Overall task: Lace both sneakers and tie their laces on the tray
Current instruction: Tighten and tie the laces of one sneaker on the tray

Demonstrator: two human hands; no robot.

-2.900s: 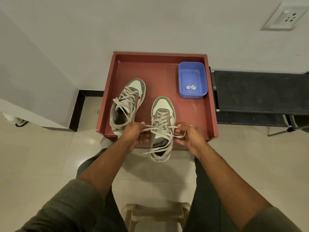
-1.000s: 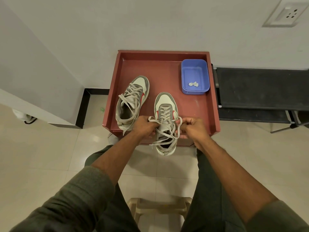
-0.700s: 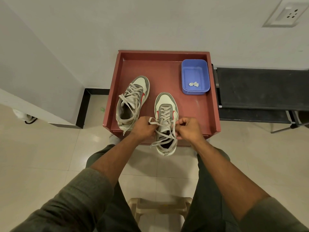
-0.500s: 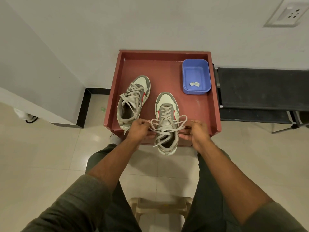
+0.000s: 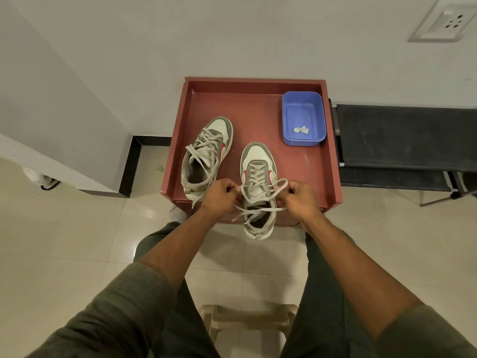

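On the red tray (image 5: pixel 260 117), near its front edge, the right sneaker (image 5: pixel 259 187) is laced, its heel overhanging. A lace loop (image 5: pixel 280 187) is pinched by the right hand (image 5: pixel 299 200), the other by the left hand (image 5: pixel 222 197). Beside it, the left sneaker (image 5: pixel 206 158) is seen with loose laces.

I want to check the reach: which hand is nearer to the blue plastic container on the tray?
Right. The right hand is below the blue plastic container, toward the person; the left hand is farther, beyond the sneaker.

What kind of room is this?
Probably a plain room indoors, maybe in a home: shiny floor tiles, a white wall with a power socket, and a plastic stool between the person's knees.
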